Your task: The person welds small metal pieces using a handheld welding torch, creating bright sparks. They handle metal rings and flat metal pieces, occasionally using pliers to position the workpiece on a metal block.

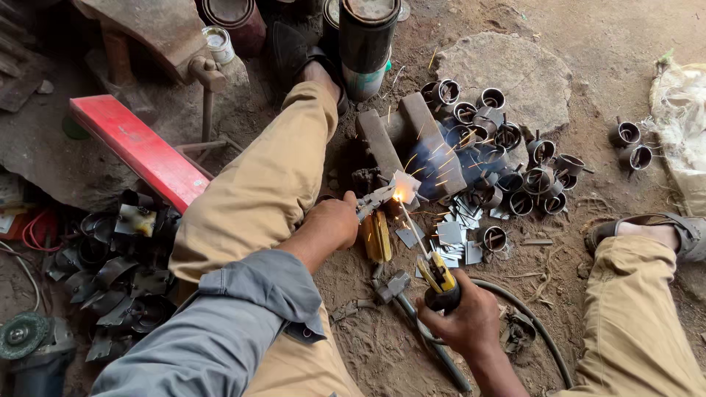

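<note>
Bare dirt floor [588,44] of a workshop, littered with scrap, seen from the head camera; the person sits on it with tan-trousered legs spread. At the centre a metal block [430,143] lies on the ground; at its near end, a small plate [405,185] glows with sparks flying toward two o'clock. The left hand [332,220] is closed around pliers [373,198] that grip the plate. The right hand [460,320], at five o'clock from the plate, is clenched on a yellow electrode holder [439,273]; its rod [412,226] runs up to the glowing point; a cable [529,316] trails off toward five o'clock. At two o'clock from the block lies a heap of short metal rings [507,169]; just below the block, flat cut plates [450,235]. At ten o'clock a red bar [140,147] rests slanted; at eight o'clock a pile of dark bent pieces [125,279]; a grinder [29,345] sits in the bottom-left corner.
</note>
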